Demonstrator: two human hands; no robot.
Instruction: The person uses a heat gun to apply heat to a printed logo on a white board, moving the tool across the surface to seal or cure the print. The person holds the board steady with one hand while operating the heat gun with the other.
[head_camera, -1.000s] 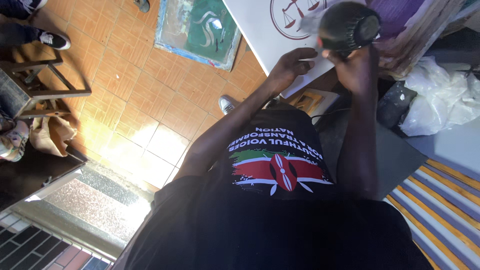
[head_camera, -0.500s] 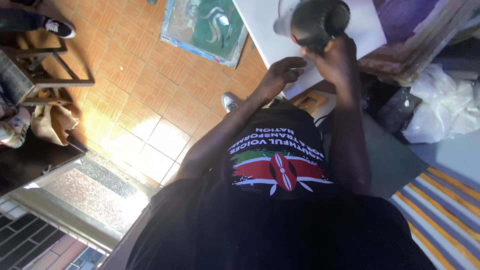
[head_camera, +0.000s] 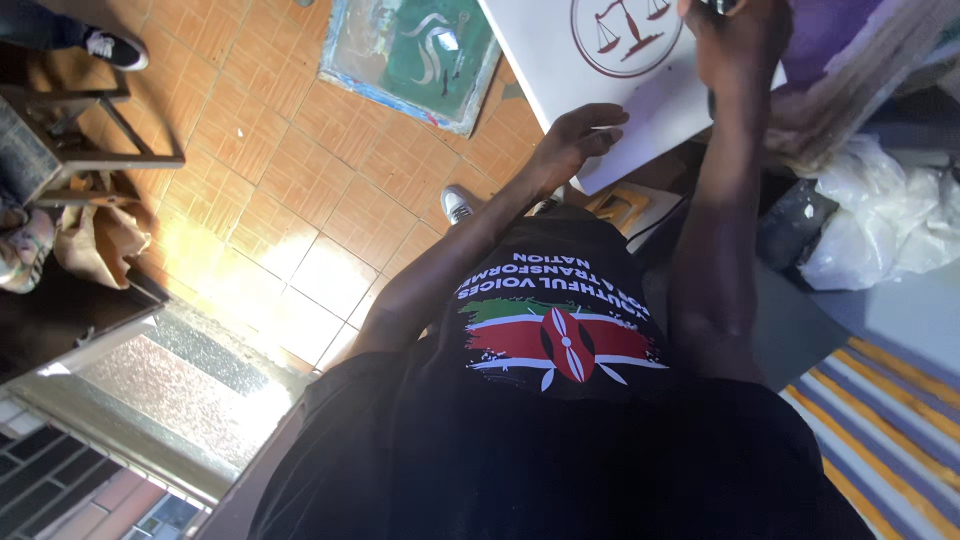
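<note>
Pressing smooth white board (head_camera: 640, 110), hands (head_camera: 575, 140) flat

White sign (head_camera: 640, 90) with maroon round emblem, top centre

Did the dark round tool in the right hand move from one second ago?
Yes. The right hand carried it up the white printed sheet, past the scales emblem; now only a sliver shows at the top edge.

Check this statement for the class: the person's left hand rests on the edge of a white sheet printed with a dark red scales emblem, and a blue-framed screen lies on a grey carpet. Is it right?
One detail is wrong. In the head view the blue-framed screen lies on orange-brown floor tiles, not a grey carpet. The rest holds: the left hand rests on the edge of the white sheet with the dark red scales emblem.
</note>
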